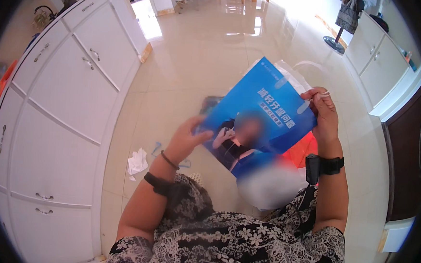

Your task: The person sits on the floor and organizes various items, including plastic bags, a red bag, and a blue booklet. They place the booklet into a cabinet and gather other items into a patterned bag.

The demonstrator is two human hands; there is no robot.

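Tilted above the floor in front of me is a blue paper carrier bag (226,107), printed with white writing and a picture of a person. My right hand (323,111) grips its upper right corner, with a thin white handle cord around the fingers. At the lower left edge, my left hand (186,137) holds the bag with the thumb on the printed side; its other fingers are partly hidden. White material (293,77) shows behind the bag's top edge. Below my right hand lies something bright red (303,148), partly covered. A blue and white item (269,182) near my lap is blurred.
Crumpled white tissue (137,162) and a light blue object (185,163) lie on the tiled floor. A dark item (212,103) is half hidden behind the bag. White cabinets (59,122) line the left; a low white cabinet (379,58) and a stand (334,44) are at right.
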